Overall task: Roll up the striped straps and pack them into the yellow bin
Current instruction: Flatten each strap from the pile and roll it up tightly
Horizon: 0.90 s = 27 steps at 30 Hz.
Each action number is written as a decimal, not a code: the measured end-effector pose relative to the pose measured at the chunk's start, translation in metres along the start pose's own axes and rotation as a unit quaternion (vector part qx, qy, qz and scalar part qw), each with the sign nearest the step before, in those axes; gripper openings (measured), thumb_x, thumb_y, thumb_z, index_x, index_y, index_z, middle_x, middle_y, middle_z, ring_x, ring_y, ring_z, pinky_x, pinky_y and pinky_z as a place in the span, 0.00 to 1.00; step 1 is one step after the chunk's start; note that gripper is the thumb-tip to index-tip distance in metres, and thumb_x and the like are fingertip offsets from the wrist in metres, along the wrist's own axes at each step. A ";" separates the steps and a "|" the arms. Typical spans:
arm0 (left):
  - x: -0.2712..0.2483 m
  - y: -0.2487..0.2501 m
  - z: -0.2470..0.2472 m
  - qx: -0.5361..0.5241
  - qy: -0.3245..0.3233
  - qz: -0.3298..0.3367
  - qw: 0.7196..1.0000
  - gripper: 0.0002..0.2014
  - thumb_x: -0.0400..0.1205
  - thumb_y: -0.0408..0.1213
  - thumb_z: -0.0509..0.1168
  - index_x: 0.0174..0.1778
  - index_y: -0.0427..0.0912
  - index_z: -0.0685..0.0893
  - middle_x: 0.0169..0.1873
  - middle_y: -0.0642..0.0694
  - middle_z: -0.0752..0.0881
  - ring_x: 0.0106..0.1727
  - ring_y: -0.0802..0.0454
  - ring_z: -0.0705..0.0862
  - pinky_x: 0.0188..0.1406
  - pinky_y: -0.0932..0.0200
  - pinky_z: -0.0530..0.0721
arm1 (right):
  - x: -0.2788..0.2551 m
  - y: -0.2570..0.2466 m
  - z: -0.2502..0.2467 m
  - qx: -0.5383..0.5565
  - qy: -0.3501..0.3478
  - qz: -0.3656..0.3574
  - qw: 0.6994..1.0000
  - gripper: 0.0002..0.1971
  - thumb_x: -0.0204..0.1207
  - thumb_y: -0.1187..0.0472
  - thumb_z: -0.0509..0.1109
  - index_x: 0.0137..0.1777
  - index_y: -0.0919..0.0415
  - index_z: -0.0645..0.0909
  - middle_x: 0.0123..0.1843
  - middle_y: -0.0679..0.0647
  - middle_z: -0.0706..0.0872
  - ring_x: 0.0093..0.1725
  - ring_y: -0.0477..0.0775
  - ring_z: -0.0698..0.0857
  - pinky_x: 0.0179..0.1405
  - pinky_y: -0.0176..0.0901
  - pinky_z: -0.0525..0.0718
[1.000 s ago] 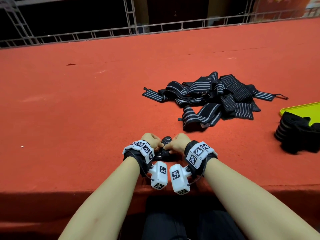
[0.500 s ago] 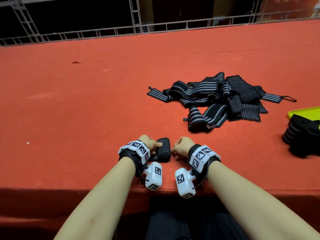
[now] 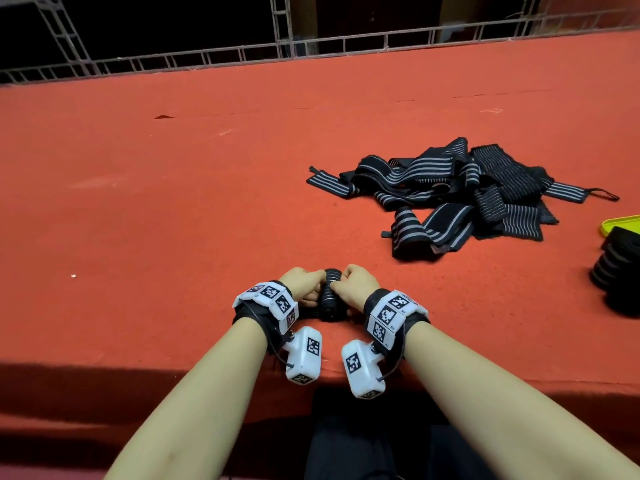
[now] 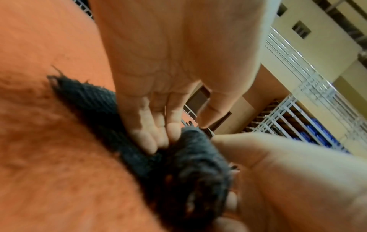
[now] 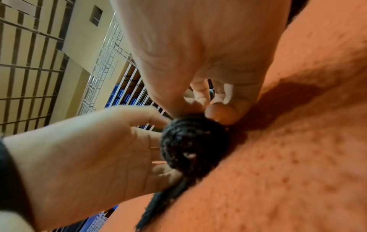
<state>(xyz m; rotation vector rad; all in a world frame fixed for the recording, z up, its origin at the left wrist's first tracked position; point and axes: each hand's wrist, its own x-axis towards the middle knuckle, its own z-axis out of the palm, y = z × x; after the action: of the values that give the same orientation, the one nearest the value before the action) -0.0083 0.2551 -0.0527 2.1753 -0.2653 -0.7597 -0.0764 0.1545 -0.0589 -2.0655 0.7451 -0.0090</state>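
At the near edge of the red carpeted table, left hand and right hand grasp the rolled strap; keep turns tight, edges aligned. Beyond lie loose striped straps, then the yellow bin.

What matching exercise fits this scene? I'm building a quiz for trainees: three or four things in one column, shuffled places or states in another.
Things:
1. half-rolled strap
2. pile of loose straps
3. yellow bin
4. finished rolls

Places or states:
A. at the right edge, mostly cut off
B. held between both hands
C. stacked dark, in front of the bin
D. unrolled in a heap, mid-table

Pairs: 1-B, 2-D, 3-A, 4-C
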 end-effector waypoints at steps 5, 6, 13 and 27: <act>0.002 -0.006 -0.014 -0.020 0.009 -0.025 0.999 0.18 0.77 0.45 0.72 0.28 0.38 0.76 0.18 0.48 0.78 0.19 0.56 0.77 0.22 0.66 0.80 | 0.001 0.000 0.003 0.085 -0.031 0.003 0.996 0.11 0.72 0.62 0.71 0.33 0.56 0.72 0.29 0.55 0.79 0.23 0.51 0.77 0.22 0.40 0.79; 0.004 -0.008 -0.015 -0.034 0.009 -0.026 0.999 0.17 0.77 0.42 0.72 0.29 0.38 0.75 0.20 0.47 0.77 0.21 0.55 0.76 0.23 0.64 0.80 | 0.001 0.001 0.001 0.111 -0.037 0.008 0.993 0.11 0.72 0.65 0.71 0.33 0.57 0.72 0.27 0.55 0.78 0.23 0.51 0.76 0.24 0.42 0.79; 0.005 -0.006 -0.025 0.123 0.106 0.063 0.985 0.08 0.73 0.34 0.72 0.34 0.48 0.80 0.36 0.41 0.86 0.34 0.47 0.83 0.46 0.51 0.88 | -0.001 -0.010 0.008 0.082 -0.078 0.027 0.993 0.18 0.72 0.58 0.76 0.37 0.57 0.67 0.28 0.56 0.78 0.22 0.52 0.76 0.21 0.41 0.76; 0.002 -0.026 -0.054 0.091 0.122 0.021 0.988 0.11 0.73 0.35 0.75 0.44 0.45 0.79 0.34 0.41 0.83 0.36 0.44 0.82 0.44 0.53 0.83 | -0.001 -0.031 0.033 0.156 -0.105 0.064 0.980 0.18 0.70 0.62 0.79 0.30 0.63 0.70 0.23 0.57 0.77 0.21 0.53 0.77 0.28 0.46 0.83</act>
<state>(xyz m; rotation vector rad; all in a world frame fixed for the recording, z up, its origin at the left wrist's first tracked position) 0.0244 0.3053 -0.0462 2.4007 -0.2609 -0.4532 -0.0522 0.1924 -0.0545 -1.6885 0.6946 0.1539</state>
